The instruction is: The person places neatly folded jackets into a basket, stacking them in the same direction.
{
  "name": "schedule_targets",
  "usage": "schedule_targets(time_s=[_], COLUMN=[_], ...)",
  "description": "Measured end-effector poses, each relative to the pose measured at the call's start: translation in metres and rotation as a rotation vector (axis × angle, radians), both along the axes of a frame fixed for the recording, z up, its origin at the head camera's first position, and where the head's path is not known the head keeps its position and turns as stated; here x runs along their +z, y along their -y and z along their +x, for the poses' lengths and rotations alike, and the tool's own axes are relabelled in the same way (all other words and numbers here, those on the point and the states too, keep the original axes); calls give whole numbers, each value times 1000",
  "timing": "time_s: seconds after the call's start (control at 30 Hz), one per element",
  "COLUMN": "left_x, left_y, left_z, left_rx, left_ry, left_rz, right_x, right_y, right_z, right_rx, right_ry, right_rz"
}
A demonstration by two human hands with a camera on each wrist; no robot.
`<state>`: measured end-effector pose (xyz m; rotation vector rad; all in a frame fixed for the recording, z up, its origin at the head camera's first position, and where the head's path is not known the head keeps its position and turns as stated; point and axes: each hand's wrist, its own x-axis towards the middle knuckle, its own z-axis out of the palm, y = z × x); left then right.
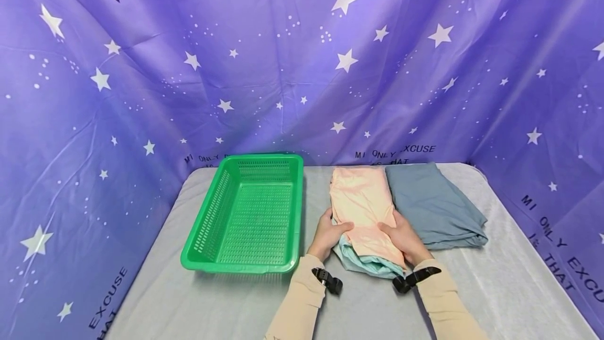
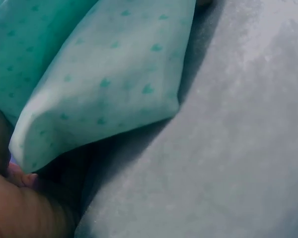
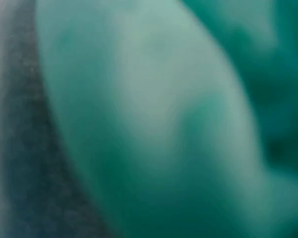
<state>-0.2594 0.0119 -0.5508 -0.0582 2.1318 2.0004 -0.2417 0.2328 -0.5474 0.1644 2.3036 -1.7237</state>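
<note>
A folded peach cloth (image 1: 362, 198) lies on a mint-green cloth (image 1: 368, 262), whose folds stick out at the near end. My left hand (image 1: 329, 235) grips the left side of this bundle, thumb on top. On the opposite side my right hand (image 1: 405, 236) holds it in the same way, its fingers partly hidden by fabric. In the left wrist view the mint cloth (image 2: 109, 89) shows small darker green marks, and part of the left hand (image 2: 25, 208) is at lower left. Blurred mint cloth (image 3: 154, 124) fills most of the right wrist view.
A green plastic basket (image 1: 294, 214) with perforated walls stands left of the bundle, nothing visible inside. To the right lies a folded blue-grey cloth (image 1: 436, 209), against the peach one. A light grey cover (image 1: 212, 308) spreads over the table; purple star-printed curtains (image 1: 283, 56) surround it.
</note>
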Motion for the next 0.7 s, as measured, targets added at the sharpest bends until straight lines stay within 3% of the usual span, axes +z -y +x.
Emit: schedule_targets(time_s=[0.3, 0.7], left_x=[-1, 1], left_y=[-1, -6], left_z=[5, 9], left_rx=[-2, 24], left_ry=[6, -30], left_rz=[-8, -27], right_x=[1, 4], right_y=[2, 2], right_z=[7, 14], right_rx=[0, -14], right_ry=[-43, -37], right_rz=[-21, -34])
